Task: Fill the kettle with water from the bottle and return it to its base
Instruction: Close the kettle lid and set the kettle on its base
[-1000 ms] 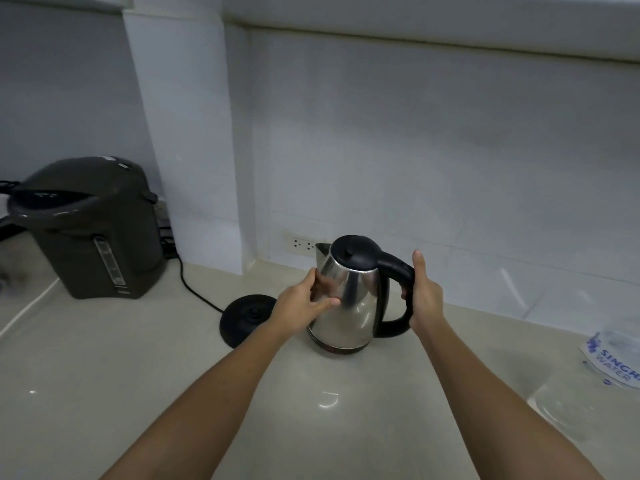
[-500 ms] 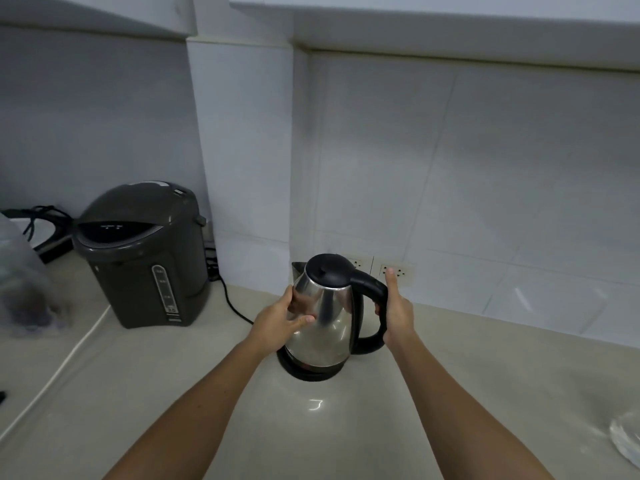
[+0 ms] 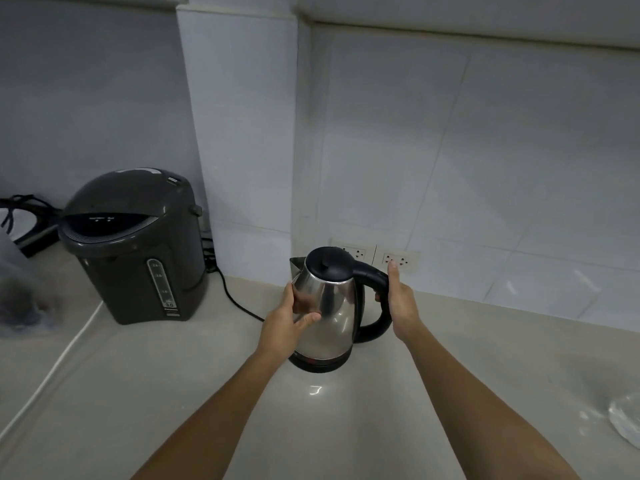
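Observation:
The steel kettle (image 3: 332, 317) with its black lid shut stands upright on its black base (image 3: 317, 366), near the wall sockets. My left hand (image 3: 285, 327) cups the kettle's left side, thumb across the front. My right hand (image 3: 398, 303) is at the black handle, fingers curled round it and thumb pointing up. A small part of the clear plastic water bottle (image 3: 625, 422) lies at the lower right edge of the view, far from both hands.
A dark grey hot-water dispenser (image 3: 138, 247) stands to the left, with a black cord (image 3: 239, 303) running to the kettle base and a white cable (image 3: 52, 372) across the counter. Wall sockets (image 3: 377, 256) sit behind the kettle. A blurred clear bag (image 3: 20, 289) is at far left.
The kettle moved left from the bare counter onto its base, both hands staying on it. The view turned left, so the bottle slid to the right edge.

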A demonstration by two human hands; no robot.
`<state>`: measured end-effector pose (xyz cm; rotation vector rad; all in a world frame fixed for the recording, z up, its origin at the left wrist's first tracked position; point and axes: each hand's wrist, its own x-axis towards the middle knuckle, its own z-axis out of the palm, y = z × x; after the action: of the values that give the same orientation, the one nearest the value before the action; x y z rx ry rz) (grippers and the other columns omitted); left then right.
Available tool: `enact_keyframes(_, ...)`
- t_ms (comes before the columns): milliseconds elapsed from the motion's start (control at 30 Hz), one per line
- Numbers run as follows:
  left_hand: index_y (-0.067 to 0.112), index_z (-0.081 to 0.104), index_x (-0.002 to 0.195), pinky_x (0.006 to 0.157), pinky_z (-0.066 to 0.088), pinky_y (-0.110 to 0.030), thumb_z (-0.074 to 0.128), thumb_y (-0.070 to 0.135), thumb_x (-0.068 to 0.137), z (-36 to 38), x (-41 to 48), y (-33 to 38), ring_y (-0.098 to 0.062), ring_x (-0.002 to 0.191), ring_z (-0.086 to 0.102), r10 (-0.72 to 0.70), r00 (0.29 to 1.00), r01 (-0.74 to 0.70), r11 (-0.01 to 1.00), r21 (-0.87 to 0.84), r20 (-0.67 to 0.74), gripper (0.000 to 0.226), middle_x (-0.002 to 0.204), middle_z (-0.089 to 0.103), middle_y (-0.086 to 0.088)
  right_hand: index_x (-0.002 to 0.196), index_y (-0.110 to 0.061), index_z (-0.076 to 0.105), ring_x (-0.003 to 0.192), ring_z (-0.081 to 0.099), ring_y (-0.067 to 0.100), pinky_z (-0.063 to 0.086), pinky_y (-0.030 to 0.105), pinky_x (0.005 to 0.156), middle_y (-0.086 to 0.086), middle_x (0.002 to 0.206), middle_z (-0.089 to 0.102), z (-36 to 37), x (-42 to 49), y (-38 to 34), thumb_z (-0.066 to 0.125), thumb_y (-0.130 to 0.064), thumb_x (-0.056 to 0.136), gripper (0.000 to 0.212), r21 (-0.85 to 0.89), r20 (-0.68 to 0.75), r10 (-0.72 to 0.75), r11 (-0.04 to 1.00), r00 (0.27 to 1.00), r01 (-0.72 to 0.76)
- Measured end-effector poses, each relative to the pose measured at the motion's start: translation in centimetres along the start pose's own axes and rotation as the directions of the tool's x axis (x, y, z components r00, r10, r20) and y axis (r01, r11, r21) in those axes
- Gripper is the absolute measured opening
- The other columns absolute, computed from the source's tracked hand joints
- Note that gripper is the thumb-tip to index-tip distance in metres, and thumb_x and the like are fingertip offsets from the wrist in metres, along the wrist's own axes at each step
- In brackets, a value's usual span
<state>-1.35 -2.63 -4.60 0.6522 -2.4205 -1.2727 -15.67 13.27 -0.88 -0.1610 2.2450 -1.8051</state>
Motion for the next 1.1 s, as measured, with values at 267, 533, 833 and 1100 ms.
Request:
enact_keyframes(267,0.016,0.019,0.154,0.102,0.044,-0.035,0.064,0.041,0.089,0.0,-0.3,-0.2,-0.024,0.126,0.053,-0.008,1.0,0.008,0.999,0.043,0.005,0.083,0.136,0.057,-0.002,0.131,-0.022,0.051,0.091,0.059,0.023,0.049,0.036,0.081,0.003,0.101,0.058,-0.5,-1.9,1.7,0.04,-0.021,0.098,0.035,-0.386,-0.236,-0.395,0.877,0.888,0.287)
enact_keyframes(533,0.016,0.012,0.155,0.105,0.041,-0.035,0.062,0.04,0.09,0.1,-0.6,-0.2,-0.027,0.13,0.049,-0.007,1.0,0.007,0.997,0.074,0.002,0.085,0.141,0.053,-0.006,0.148,-0.04,0.026,0.101,0.056,0.022,0.043,0.03,0.083,0.002,0.123,0.051,-1.5,-4.0,3.4,0.046,-0.015,0.093,0.064,-0.54,0.023,-0.439,0.751,0.898,0.381)
enact_keyframes(833,0.015,0.012,0.155,0.106,0.04,-0.035,0.062,0.04,0.09,-0.1,-0.9,0.1,-0.028,0.131,0.048,-0.031,0.999,0.029,0.996,0.085,0.024,0.085,0.142,0.052,-0.007,0.146,-0.032,0.034,0.111,0.055,0.024,0.041,0.027,0.088,0.005,0.129,0.053,-1.5,-4.4,3.2,0.05,-0.006,0.086,0.067,-0.49,0.007,-0.432,0.784,0.902,0.38)
enact_keyframes(1100,0.015,0.003,0.154,0.113,0.034,-0.05,0.04,0.062,0.09,-0.2,0.1,2.1,-0.03,0.145,0.028,0.027,0.993,-0.01,0.99,0.138,-0.118,0.088,0.161,0.017,-0.01,0.152,-0.03,0.02,0.142,0.032,0.021,0.034,0.04,0.113,0.0,0.156,0.032,-4.8,-3.5,1.9,0.047,-0.021,0.095,0.064,-0.667,0.19,-0.381,0.626,0.905,0.404)
